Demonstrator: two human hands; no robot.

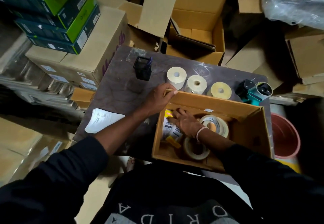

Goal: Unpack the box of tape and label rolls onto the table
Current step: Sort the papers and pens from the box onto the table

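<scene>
Inside the box (pixel 249 117), the packets (pixel 171 129) at its 9 o'clock side are covered by the flat, empty right hand (pixel 185 122), while the rim is gripped by the left hand (pixel 157 97).

Readable text was sparse. White packets (pixel 172 129) in the box (pixel 249 118) read "TOTEM", partly covered by the right hand (pixel 186 121). The dark shirt (pixel 175 208) showed large inverted letters "O R I D A", cut off at the frame edge. Print on the green boxes (pixel 57 13), paper sheets (pixel 101 118) and carton labels (pixel 87 82) was too blurred to read.
</scene>
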